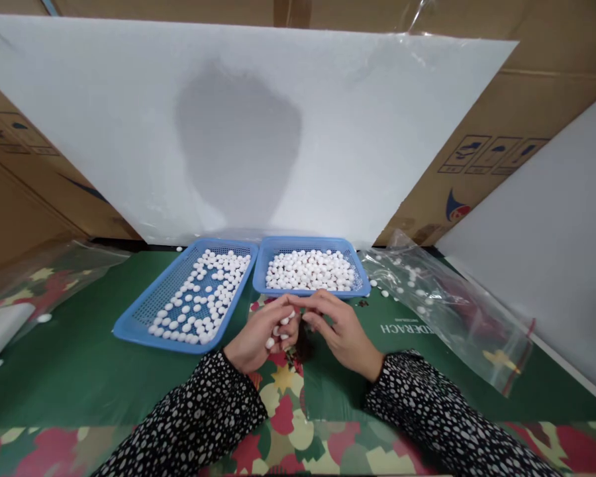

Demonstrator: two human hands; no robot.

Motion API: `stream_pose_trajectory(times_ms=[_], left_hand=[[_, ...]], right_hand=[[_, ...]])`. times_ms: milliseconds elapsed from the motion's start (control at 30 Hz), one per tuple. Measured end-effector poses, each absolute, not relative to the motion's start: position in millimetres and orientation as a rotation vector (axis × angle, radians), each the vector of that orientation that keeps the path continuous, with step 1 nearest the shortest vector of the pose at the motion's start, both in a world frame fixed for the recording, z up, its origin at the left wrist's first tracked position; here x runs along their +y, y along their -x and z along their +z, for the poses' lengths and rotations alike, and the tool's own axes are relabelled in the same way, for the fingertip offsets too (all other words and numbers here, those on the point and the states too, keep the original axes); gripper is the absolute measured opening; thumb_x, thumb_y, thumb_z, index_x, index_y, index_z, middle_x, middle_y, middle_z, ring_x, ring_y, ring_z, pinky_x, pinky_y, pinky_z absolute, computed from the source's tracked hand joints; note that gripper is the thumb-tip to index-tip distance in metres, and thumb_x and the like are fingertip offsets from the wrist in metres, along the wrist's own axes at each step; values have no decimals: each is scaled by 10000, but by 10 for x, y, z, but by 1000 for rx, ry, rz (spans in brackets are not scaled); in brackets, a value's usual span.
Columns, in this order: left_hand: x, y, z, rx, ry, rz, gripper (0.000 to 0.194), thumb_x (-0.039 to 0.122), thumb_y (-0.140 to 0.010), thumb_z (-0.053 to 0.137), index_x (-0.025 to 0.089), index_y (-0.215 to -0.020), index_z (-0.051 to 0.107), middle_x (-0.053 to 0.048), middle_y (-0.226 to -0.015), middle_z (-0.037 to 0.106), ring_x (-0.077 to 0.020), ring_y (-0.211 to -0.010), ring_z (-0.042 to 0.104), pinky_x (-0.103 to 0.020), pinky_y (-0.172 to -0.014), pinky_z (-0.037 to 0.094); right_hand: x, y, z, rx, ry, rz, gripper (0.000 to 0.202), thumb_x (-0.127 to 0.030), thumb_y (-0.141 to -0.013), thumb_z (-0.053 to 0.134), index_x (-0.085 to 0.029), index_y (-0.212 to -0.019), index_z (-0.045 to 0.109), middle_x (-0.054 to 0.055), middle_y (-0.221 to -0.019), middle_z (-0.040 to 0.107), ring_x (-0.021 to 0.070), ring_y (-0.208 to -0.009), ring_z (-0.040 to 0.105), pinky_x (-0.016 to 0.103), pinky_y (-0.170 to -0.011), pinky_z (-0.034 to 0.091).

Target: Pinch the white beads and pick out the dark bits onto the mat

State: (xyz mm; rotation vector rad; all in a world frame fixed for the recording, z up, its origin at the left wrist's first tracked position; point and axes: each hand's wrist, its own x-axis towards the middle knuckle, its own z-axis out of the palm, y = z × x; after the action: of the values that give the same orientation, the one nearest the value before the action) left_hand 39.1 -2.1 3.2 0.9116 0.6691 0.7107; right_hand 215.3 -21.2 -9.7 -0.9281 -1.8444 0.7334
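2 blue perforated plastic baskets (129, 329): loaded with small round white pellets (310, 268)!
Left hand (261, 334): cupped, clutching more pellets!
Right hand (345, 334): touching the left hand, grip unclear.

The left hand (262, 332) partly hides its white balls (270, 342); whether the right hand (346, 334) grips any is unclear. A clear plastic bag (477, 338) obscures some white lettering (402, 328). The left edge crops a white slab (2, 328), the bottom edge both spotted sleeves (193, 424).
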Motion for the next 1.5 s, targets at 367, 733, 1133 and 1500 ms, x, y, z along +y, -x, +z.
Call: stream_pose_trajectory(times_ms=[367,733,1133,1500], left_hand=[[-31,-376,-22,792,-1058,621,486,608,-907,471,178,-691,543,76,-407,333,-42,-305,185,-211,-322,74],[30,-281,85,796,-896,629,195,310,-848,645,177,-956,553,31,-731,474,-50,-498,287,-165,-375,107],[43,-403,-141,836,-807,751,226,360,-890,618,157,-890,519,-71,-766,643,-76,-513,485,-133,-349,171],[57,-406,-154,760,-842,809,322,347,-804,741,137,-990,584,-13,-757,588,-33,-478,380,-131,-361,179]], right_hand=[[154,-2859,40,-1407,1333,108,201,-323,-905,591,-193,-1037,670,76,-872,665,213,-751,587,370,-736,496],[-120,-2815,18,-2186,963,493,141,-246,-921,578,-248,-964,712,52,-857,674,197,-750,614,324,-701,514],[-142,-2494,-404,-2283,1021,850,28,-193,-841,714,-201,-817,701,10,-809,591,158,-724,561,259,-633,423],[-71,-2415,-233,-1407,1032,1345,215,-384,-793,736,-171,-804,709,6,-661,678,146,-596,606,274,-584,488]])
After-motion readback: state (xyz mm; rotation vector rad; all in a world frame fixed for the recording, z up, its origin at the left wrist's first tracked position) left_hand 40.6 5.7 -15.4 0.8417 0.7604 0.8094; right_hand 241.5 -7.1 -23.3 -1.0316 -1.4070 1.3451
